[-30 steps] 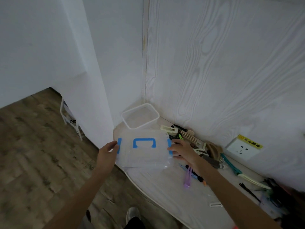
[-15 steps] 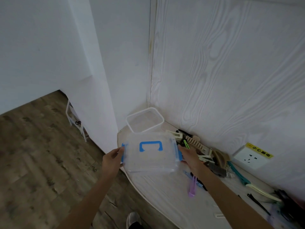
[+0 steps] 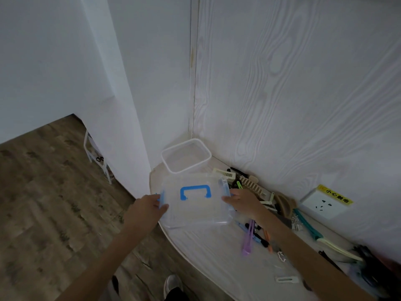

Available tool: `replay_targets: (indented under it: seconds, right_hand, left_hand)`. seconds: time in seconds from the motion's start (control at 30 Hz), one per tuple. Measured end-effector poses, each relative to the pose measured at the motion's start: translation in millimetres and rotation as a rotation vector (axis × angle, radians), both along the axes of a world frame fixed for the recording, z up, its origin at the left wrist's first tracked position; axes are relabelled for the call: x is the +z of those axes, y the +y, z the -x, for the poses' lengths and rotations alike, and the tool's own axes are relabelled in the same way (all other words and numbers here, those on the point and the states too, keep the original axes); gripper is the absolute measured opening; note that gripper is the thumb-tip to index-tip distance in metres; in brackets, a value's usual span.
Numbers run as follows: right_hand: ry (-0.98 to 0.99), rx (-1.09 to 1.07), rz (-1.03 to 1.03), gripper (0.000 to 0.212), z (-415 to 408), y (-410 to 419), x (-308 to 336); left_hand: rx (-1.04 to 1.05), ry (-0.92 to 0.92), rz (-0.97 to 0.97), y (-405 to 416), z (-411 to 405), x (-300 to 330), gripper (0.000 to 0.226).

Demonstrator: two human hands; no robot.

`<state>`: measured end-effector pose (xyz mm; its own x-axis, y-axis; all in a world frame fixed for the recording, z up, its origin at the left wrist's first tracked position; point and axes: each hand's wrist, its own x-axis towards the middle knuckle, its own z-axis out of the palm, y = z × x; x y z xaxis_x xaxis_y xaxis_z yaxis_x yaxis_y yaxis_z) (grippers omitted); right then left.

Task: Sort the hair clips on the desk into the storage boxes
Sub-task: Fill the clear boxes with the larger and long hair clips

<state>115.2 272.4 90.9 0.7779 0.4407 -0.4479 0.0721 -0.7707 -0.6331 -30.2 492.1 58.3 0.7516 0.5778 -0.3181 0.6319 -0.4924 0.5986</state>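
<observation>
Lowered beside the open tub (image 3: pixel 186 156), the lidded box (image 3: pixel 195 200) sits gripped by my left hand (image 3: pixel 145 210) and right hand (image 3: pixel 244 202), latches next, I judge.

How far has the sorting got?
Barely begun. The open box in the corner looks empty. Both hands, left hand and right hand, grip the blue-handled lidded box at its side latches. The hair clips lie scattered on the desk, unsorted.
</observation>
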Motion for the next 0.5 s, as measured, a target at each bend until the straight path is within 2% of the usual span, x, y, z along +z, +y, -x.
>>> replay_targets:
  seconds: [0.13, 0.27, 0.37, 0.43, 0.5]
  right_hand:
    - [0.178, -0.035, -0.144, 0.051, 9.3, -5.5, 11.2]
    - [0.223, -0.027, -0.219, 0.066, 10.8, -10.5, 10.3]
    - [0.097, -0.016, -0.222, 0.069, 9.6, -10.3, 3.9]
    - [-0.034, -0.01, -0.257, 0.063, 3.4, -9.0, 6.3]
    - [-0.079, -0.037, -0.313, 0.059, -6.6, -0.7, 18.2]
  left_hand:
    - [0.011, 0.006, -0.108, -6.1, 4.5, 0.5, 0.055]
    - [0.055, -0.028, -0.048, -2.9, 8.4, 3.7, 0.054]
    - [0.116, -0.146, 0.01, -1.1, 8.2, 12.2, 0.05]
    - [0.165, -0.256, 0.036, 1.4, 4.5, 25.2, 0.044]
    - [0.19, -0.369, 0.063, 4.4, -3.9, 42.5, 0.039]
